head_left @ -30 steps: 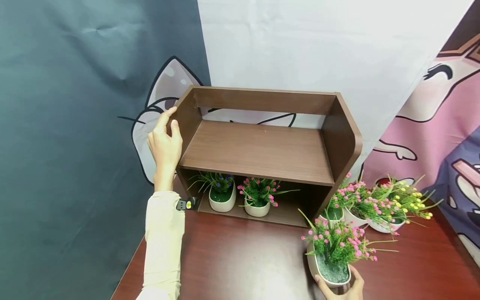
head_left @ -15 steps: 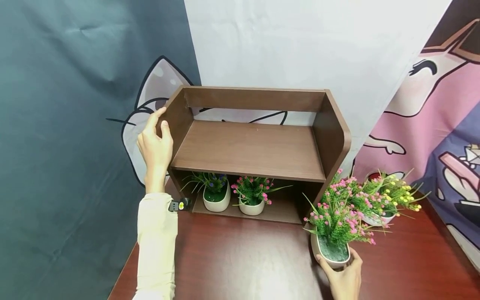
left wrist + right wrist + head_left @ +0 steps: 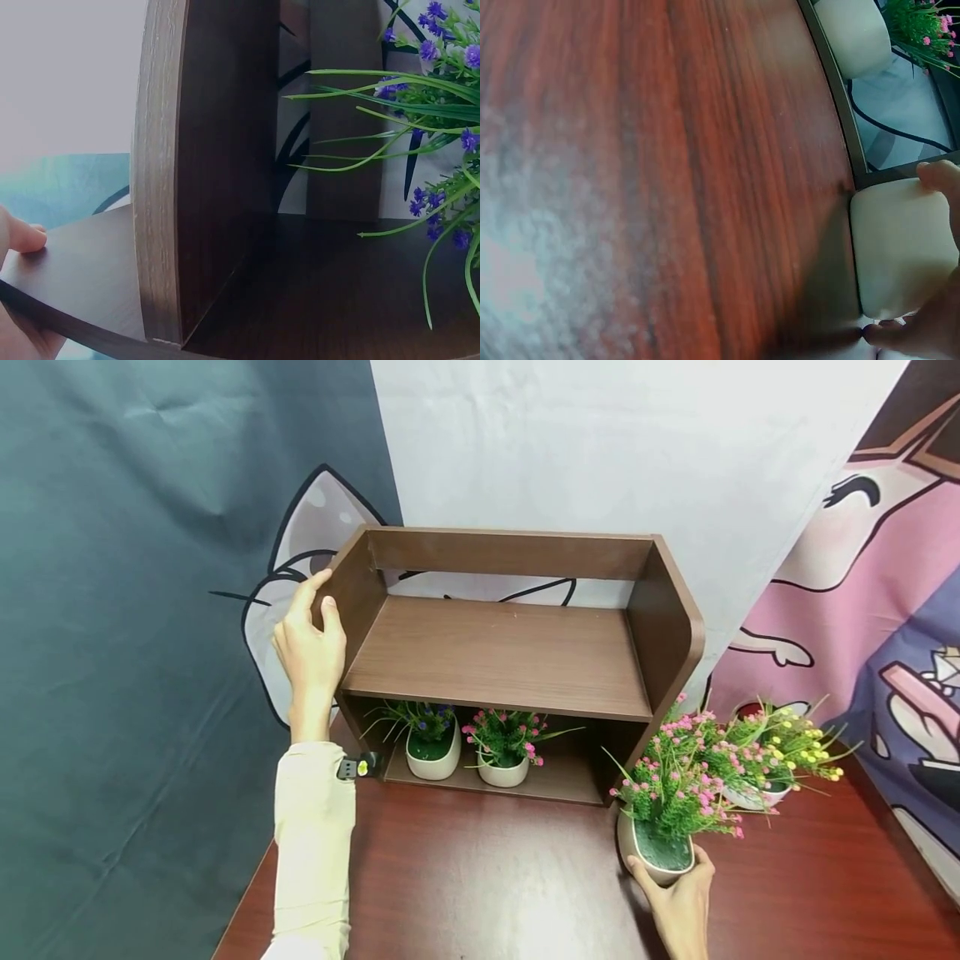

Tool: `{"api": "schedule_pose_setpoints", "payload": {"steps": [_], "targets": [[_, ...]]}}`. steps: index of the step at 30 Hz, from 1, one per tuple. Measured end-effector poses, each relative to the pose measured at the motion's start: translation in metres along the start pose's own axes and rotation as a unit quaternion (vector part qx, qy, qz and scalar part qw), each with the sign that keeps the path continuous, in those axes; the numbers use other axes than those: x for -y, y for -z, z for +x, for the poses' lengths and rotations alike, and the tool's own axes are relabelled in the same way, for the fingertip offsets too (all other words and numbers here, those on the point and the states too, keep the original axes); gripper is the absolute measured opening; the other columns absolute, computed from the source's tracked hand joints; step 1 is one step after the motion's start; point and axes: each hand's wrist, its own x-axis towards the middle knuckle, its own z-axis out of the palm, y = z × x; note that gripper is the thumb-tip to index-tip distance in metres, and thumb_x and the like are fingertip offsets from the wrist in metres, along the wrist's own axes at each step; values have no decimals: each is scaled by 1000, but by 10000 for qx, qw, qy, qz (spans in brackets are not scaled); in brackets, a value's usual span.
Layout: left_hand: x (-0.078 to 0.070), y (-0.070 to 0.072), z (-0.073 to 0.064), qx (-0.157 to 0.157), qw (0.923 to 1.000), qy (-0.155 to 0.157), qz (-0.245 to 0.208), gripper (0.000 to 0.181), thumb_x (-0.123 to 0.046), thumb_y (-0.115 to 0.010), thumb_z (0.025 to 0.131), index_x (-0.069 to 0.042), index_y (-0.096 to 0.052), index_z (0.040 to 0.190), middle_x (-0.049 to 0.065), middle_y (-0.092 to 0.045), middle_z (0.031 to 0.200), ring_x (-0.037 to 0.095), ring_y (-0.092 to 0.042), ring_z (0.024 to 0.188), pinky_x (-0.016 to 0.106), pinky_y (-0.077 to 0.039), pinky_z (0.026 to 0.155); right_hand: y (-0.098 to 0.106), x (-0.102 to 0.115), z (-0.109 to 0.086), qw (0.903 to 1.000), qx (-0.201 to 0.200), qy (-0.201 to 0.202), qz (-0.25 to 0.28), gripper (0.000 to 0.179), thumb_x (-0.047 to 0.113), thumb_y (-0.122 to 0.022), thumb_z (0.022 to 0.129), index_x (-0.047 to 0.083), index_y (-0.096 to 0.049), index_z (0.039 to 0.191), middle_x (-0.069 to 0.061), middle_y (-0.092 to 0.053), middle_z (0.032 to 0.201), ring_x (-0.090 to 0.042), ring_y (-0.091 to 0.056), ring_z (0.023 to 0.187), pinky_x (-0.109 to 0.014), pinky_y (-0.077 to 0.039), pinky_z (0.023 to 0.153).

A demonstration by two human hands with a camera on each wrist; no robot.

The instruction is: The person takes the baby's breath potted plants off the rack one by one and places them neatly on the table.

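In the head view my left hand (image 3: 310,639) is at the left side panel of a brown two-tier shelf (image 3: 502,652). The left wrist view shows the thumb (image 3: 26,237) on one face of that panel and fingers behind the other, gripping it. My right hand (image 3: 681,893) holds the near side of a cream pot (image 3: 627,839) of pink artificial flowers, by the shelf's lower right corner. In the right wrist view the fingers span this pot (image 3: 904,247), which stands upright; whether its base touches the table cannot be told.
On the lower tier stand a blue-flowered pot (image 3: 433,767) and a pink-flowered pot (image 3: 504,774). Right of the shelf are more potted plants, one with yellow flowers (image 3: 810,752), partly hidden by the held plant. Printed cloth (image 3: 510,443) hangs behind the reddish-brown table (image 3: 480,868).
My right hand has carried the pink-flowered pot away from me, closer to the shelf corner and the other plants. The left hand keeps its place on the panel. The head view has shifted slightly.
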Motion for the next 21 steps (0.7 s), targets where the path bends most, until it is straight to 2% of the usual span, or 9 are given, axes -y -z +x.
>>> {"api": "schedule_pose_setpoints", "payload": {"steps": [5, 9, 13, 16, 18, 19, 21], "targets": [[0, -1, -1, 46, 10000, 18, 4, 33, -19, -46, 85, -33, -56, 113, -15, -55, 111, 21, -39, 50, 33, -32, 58, 6, 6, -7, 9998, -14, -126, -127, 112, 26, -82, 50, -1, -12, 134, -30, -29, 121, -42, -31, 109, -50, -23, 89], [1, 0, 0, 63, 10000, 40, -18, 33, -19, -46, 85, -33, -56, 113, -15, -55, 111, 23, -45, 56, 35, -34, 60, 12, 17, -27, 9994, -268, -219, -13, 111, 22, -82, 49, 3, -14, 135, -26, -29, 126, -43, -35, 110, -46, -25, 91], [1, 1, 0, 57, 10000, 49, -26, 32, -20, -47, 85, -32, -57, 112, -13, -55, 111, 26, -51, 62, 36, -34, 61, 15, 27, -50, 9957, -812, 438, -70, 109, 20, -83, 40, 6, -28, 132, -20, -40, 122, -34, -41, 108, -30, -26, 93], [2, 1, 1, 52, 10000, 25, -15, 32, -20, -47, 84, -32, -56, 112, -14, -55, 111, 26, -51, 62, 36, -34, 61, 14, 37, -63, 9885, -951, 1170, -89, 111, 21, -84, 31, 3, -35, 129, -20, -46, 116, -30, -43, 103, -18, -24, 89], [2, 0, 1, 47, 10000, 1, -16, 32, -19, -47, 85, -32, -56, 113, -15, -55, 111, 25, -48, 58, 35, -33, 60, 11, 47, -70, 9863, -718, 1487, -53, 113, 24, -84, 29, 2, -36, 129, -21, -46, 115, -28, -43, 101, -15, -23, 88], [2, 0, 1, 41, 10000, -3, -9, 32, -19, -47, 85, -33, -56, 113, -15, -55, 111, 25, -47, 57, 35, -33, 60, 8, 52, -73, 9856, -486, 1622, -11, 114, 25, -84, 28, 1, -35, 129, -22, -46, 115, -29, -43, 99, -18, -25, 87], [2, -1, 1, 40, 10000, 3, 9, 33, -19, -47, 85, -34, -56, 113, -16, -55, 111, 24, -44, 54, 34, -32, 58, -3, 55, -74, 9785, -87, 2056, 133, 115, 30, -84, 31, -1, -33, 129, -21, -44, 117, -28, -42, 101, -18, -25, 88]]}}
